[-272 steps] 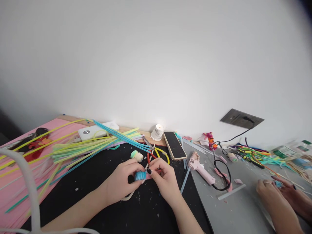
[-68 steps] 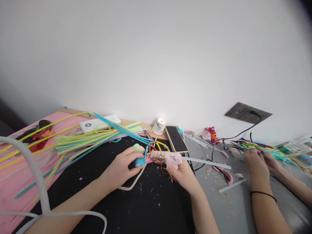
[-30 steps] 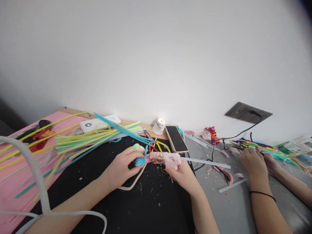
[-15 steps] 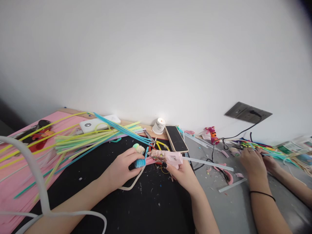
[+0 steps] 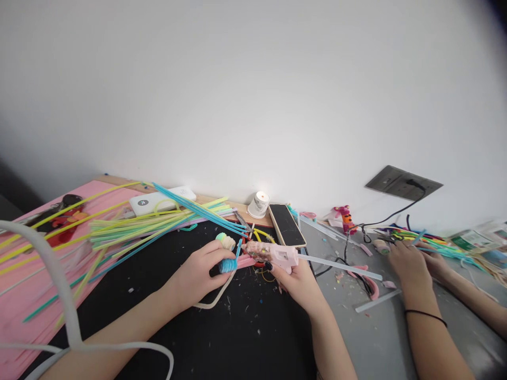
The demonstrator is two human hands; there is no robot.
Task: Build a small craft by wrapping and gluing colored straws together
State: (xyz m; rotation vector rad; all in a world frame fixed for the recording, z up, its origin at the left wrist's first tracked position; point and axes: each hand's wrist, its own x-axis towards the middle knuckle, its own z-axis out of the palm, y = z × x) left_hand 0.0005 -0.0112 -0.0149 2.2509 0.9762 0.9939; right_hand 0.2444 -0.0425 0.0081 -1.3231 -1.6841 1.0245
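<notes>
You can read no word, brand or number for certain here, since the pale marks in the dark oval [image 5: 143, 202] on the white slab-shaped device [image 5: 168, 201], the grey print on the white cup [image 5: 257, 209] and any lettering on the green-and-white packaging [image 5: 471, 239] are too small or blurred.

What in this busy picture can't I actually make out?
All in the head view:
Glue gun: handle mostly hidden by the right hand.
Blue coil: partly covered by the left hand.
Pliers: partly behind the glue gun.
White cable: cut off by the left edge.
Green-and-white package: print too small.
</notes>
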